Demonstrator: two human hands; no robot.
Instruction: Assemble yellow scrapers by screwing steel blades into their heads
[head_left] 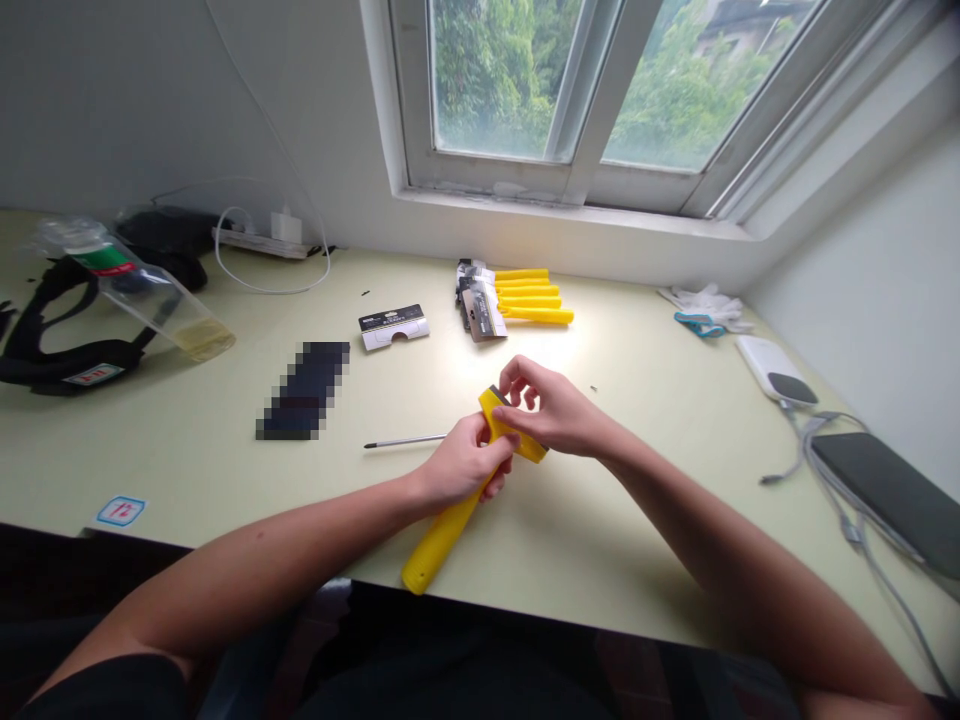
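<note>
A yellow scraper-like tool with a wide head and a long handle slants over the table's front edge, its head pointing away from me. My left hand is wrapped round the handle just below the head. At the head, my right hand has its thumb on the yellow face and its other fingers curled by the dark far edge. Behind my left hand lies a screwdriver, its shaft pointing left and its other end hidden.
Several yellow-handled tools with card sleeves lie near the window. A loose card and a pixelated dark object are at left, beyond them a bottle and black strap. Gloves, a power bank, cables and a phone lie right.
</note>
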